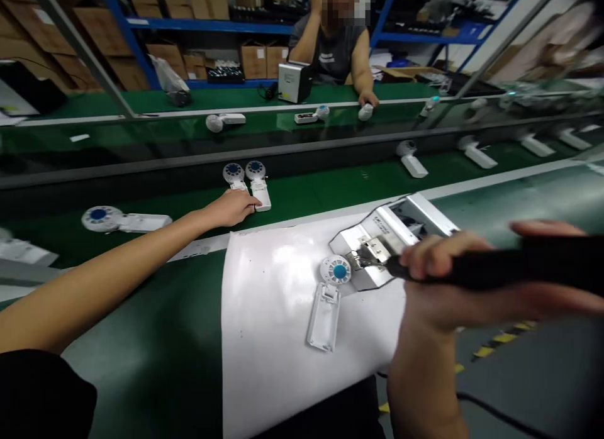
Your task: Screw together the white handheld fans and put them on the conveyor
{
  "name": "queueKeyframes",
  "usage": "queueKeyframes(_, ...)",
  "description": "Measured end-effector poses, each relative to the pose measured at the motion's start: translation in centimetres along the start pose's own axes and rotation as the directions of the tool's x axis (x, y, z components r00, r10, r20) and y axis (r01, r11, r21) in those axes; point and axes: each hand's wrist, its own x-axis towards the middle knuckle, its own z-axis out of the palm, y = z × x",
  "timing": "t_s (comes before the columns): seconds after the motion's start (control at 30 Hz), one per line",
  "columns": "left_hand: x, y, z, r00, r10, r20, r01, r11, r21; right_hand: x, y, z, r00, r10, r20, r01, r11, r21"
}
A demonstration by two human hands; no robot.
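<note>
Nearby sits 1 metal stand (383, 231); right hand (443, 304) grips black tool (495, 268), left hand (232, 208) touches casing (262, 195), grip unclear.

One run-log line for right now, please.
left hand: touching white unit on green belt | right hand: gripping black-handled tool | white sheet: second unit with blue disc | metal stand: beside second unit

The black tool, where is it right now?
In the head view, the black tool is at the right, in the person's right hand, its tip beside the silver box.
</note>
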Motion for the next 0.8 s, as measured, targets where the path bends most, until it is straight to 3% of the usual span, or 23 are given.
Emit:
queueKeyframes(0.1, 2.0, 2.2, -0.1, 0.998, -0.002, -0.068, 0.000, 1.000, -0.028, 0.1, 2.5, 2.3, 0.988, -0.153, 0.019, 0.153, 0.988, 0.015)
queueKeyframes(0.23, 1.2, 5.4, -0.2, 0.989, 0.010, -0.145, -0.025, 0.995, -0.098, -0.9, 5.0, 2.2, 0.983, -0.171, 0.066, 0.174, 0.984, -0.041)
queueKeyframes(0.3, -0.5, 7.2, 0.3, 0.985, 0.040, -0.169, -0.067, 0.985, -0.159, -1.4, 5.0, 2.1, 0.988, -0.141, 0.059, 0.143, 0.989, -0.044)
queueKeyframes(0.37, -2.8, 9.0, 1.4, 0.976, 0.079, -0.201, -0.124, 0.967, -0.222, -1.9, 4.2, 2.4, 0.994, -0.038, 0.103, 0.037, 0.999, 0.014)
queueKeyframes(0.43, -5.3, 10.8, 3.0, 0.963, 0.138, -0.232, -0.196, 0.948, -0.251, -2.4, 3.2, 2.9, 0.982, 0.062, 0.181, -0.084, 0.990, 0.116)
queueKeyframes(0.53, -8.8, 13.0, 5.8, 0.933, 0.243, -0.265, -0.307, 0.922, -0.237, -3.0, 2.2, 3.8, 0.963, 0.086, 0.254, -0.152, 0.956, 0.252)
queueKeyframes(0.67, -12.3, 15.7, 9.0, 0.857, 0.391, -0.335, -0.454, 0.882, -0.131, -3.6, 2.3, 5.3, 0.955, 0.137, 0.265, -0.202, 0.951, 0.236)
queueKeyframes(0.8, -13.8, 17.4, 10.0, 0.793, 0.453, -0.408, -0.524, 0.848, -0.077, -4.4, 3.7, 6.8, 0.928, 0.189, 0.321, -0.258, 0.948, 0.188)
